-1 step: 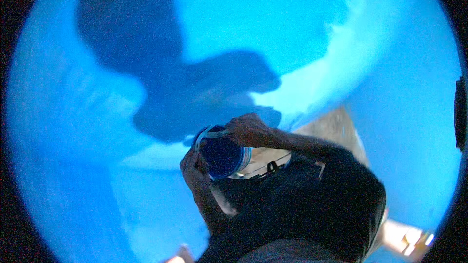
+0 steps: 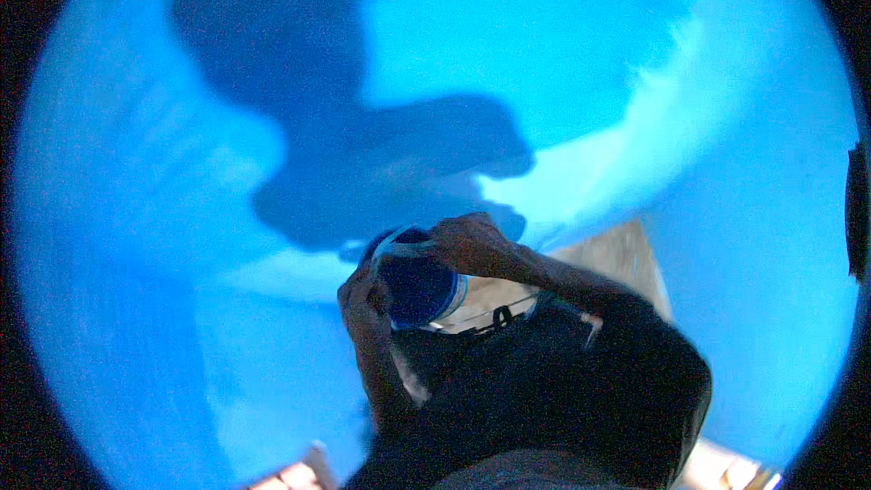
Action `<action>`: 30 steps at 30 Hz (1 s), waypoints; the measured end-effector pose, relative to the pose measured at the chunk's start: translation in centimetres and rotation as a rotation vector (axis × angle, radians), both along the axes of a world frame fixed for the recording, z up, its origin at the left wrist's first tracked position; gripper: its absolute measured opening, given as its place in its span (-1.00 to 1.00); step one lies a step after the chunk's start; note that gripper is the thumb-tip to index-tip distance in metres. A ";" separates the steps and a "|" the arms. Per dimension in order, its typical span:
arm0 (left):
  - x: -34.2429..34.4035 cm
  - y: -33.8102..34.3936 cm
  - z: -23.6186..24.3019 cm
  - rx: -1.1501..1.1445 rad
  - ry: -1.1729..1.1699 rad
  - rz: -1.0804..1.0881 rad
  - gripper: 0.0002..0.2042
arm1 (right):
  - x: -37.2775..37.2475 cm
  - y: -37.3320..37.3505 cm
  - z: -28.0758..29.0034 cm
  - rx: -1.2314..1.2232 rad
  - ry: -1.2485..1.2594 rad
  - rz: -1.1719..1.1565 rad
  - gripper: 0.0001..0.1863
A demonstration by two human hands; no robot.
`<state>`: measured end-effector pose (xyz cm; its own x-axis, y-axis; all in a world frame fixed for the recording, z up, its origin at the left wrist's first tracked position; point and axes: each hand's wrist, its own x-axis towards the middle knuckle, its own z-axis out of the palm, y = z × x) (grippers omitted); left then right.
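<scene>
A round bucket [image 2: 419,295] with dark blue paint inside is held in front of my body. My left hand [image 2: 363,292] is closed on its left rim, with the thumb over the edge. My right hand [image 2: 470,243] is at the bucket's far right edge, fingers curled down. A pale bluish strip [image 2: 397,243] curves along the top of the bucket between my hands, reaching the right fingers; whether it is the rim, a handle or a tool is unclear. The fingertips of my right hand are partly hidden.
Blue painted walls [image 2: 272,381] curve around me in the fisheye picture. A large dark shadow [image 2: 363,154] falls across the wall ahead. A beige, floor-like surface [image 2: 617,263] shows beyond my right arm. Bright objects [image 2: 726,467] appear at the lower right edge.
The whole view has shifted slightly, so the wall shadow sits a little farther right. My hands remain at the bucket in nearly the same pose.
</scene>
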<state>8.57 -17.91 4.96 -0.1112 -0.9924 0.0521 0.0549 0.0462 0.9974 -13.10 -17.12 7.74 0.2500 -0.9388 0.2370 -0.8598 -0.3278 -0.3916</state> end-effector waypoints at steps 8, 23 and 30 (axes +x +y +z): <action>-2.1 -1.6 -1.2 -0.005 0.244 -0.251 -0.79 | -0.8 1.0 -2.1 0.126 0.043 0.162 -0.82; -4.5 -0.4 -1.1 -0.019 0.167 -0.141 -0.76 | -1.6 0.9 0.0 -0.174 0.045 0.002 -0.85; -3.9 -0.3 -3.6 0.084 0.330 -0.200 -0.81 | -1.8 1.3 -2.1 -0.236 0.082 -0.091 -0.89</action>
